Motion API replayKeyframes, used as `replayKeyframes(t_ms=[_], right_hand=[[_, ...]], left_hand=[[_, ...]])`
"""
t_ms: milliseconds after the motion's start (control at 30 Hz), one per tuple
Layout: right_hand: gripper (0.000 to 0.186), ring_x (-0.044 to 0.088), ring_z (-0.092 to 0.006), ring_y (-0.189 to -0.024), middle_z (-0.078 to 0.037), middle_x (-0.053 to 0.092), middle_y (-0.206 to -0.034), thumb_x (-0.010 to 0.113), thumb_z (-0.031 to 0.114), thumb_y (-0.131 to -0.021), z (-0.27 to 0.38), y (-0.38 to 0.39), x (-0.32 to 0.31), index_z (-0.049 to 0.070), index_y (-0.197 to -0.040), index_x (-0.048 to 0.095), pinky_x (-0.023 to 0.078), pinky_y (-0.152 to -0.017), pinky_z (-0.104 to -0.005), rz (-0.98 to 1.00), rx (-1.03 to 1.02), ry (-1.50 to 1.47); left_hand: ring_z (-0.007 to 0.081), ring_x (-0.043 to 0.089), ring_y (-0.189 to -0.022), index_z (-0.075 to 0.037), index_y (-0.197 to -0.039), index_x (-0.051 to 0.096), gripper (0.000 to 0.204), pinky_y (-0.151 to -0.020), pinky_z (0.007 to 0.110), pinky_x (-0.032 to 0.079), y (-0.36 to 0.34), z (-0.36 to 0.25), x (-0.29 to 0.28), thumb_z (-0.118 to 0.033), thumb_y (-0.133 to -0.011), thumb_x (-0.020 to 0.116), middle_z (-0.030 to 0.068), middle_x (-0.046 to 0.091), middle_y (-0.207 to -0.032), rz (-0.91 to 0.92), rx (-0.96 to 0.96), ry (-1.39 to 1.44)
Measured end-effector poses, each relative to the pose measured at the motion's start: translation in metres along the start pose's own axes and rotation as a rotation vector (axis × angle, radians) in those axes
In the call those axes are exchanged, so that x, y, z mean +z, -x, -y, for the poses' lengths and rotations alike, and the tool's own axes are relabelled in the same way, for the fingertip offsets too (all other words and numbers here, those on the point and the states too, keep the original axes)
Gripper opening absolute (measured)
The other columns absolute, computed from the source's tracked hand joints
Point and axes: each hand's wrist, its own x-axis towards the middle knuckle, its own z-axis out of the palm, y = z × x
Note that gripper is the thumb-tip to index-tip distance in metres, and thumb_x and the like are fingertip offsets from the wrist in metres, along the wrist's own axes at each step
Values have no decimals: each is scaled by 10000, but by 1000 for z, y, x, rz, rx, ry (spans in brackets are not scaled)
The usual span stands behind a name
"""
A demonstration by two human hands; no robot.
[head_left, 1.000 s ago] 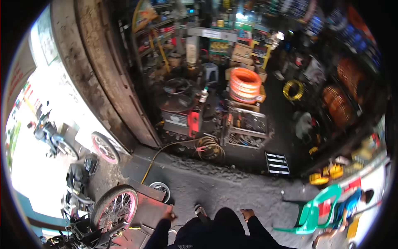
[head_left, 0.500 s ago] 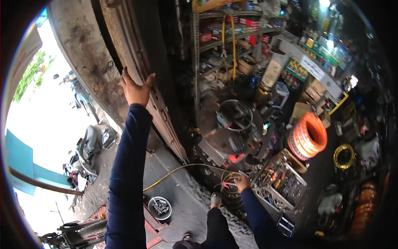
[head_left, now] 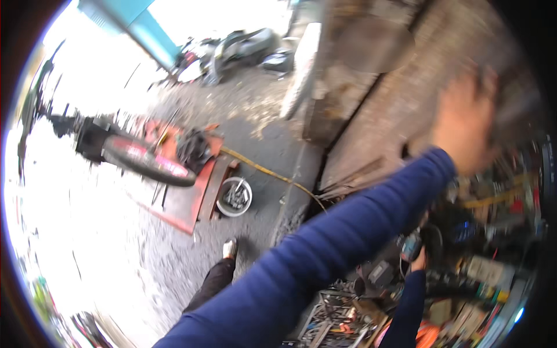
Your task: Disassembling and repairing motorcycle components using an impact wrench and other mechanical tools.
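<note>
- Your left hand is raised in front of the brown panel, its grip wide with the fingers spread; the blur hides whether it touches the panel.
- Your right hand is at the teal and black power tool; you cannot tell from here whether that grip is closed around it.
- The power tool is right at your right fingers, beyond the upper edge of the tray of hand tools.
- The orange tyres are partly behind your right sleeve.
- On the floor, the white bucket of metal parts stands just beside the right edge of the red platform.
- A dark cloth lies at the platform's upper right corner, near the pink-rimmed wheel.
- A yellow hose runs from near that corner across the floor.
</note>
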Motion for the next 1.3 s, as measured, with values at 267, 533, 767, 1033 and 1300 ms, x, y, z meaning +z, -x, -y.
replayKeyframes(t_ms=[267,533,767,1033,1300], right_hand=[[639,514,-406,-1069,-244,555,-1115,700,97,-576,147,122,-76,-2,-1185,534,399,-940,-450,-39,-271,64],[204,642,-205,-739,-81,667,-816,636,143,-765,264,224,47,6,-914,663,519,-706,-321,-26,-575,-355],[276,598,-162,-764,-60,620,-802,587,282,-858,415,284,254,17,-934,589,472,-737,-322,343,-565,-538],[302,481,-157,-684,-50,489,-762,592,284,-873,448,273,326,4,-957,512,411,-672,-303,1026,765,-1224],[232,489,-136,-626,-34,501,-720,617,134,-861,456,231,321,-23,-1017,549,426,-618,-301,1060,628,-1169]], left_hand=[[413,376,-1226,74,-1309,359,945,-1058,555,228,59,49,-57,-311,-551,772,299,403,-1279,-4,85,113],[290,650,-784,-6,-912,640,199,-708,350,499,507,218,-264,-165,-794,623,152,649,-849,28,-1230,-216],[367,611,-886,-51,-904,636,287,-776,456,486,746,405,-399,-302,-799,547,174,647,-903,706,-1520,-765],[414,585,-923,9,-1137,479,405,-786,473,461,819,615,-368,-175,-799,604,257,607,-975,196,-1514,-874],[420,609,-824,31,-904,615,297,-735,464,467,803,597,-369,-222,-750,593,255,635,-827,-178,-1553,-868]])
